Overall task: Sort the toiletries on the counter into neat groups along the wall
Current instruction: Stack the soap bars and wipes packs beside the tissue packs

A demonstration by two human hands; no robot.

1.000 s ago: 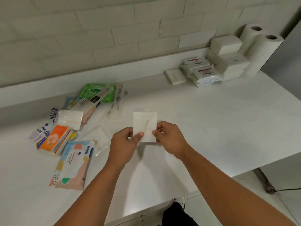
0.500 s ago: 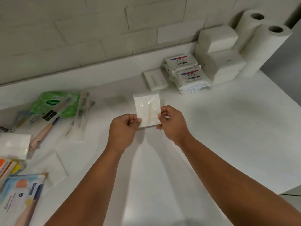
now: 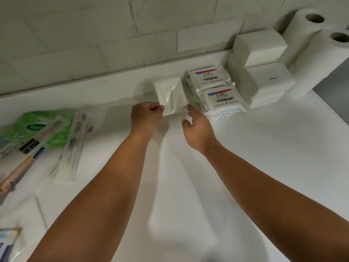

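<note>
The left hand (image 3: 146, 116) pinches the near left corner of the clear sachet (image 3: 171, 95), the right hand (image 3: 196, 127) pinches its near right corner, just left of the Dove packs (image 3: 222, 100)

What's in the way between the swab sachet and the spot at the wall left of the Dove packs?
Nothing visible. The sachet, in the left hand's grip, hangs over the flat white pack by the wall. The Dove packs sit close on its right, beside the path rather than across it.
</note>
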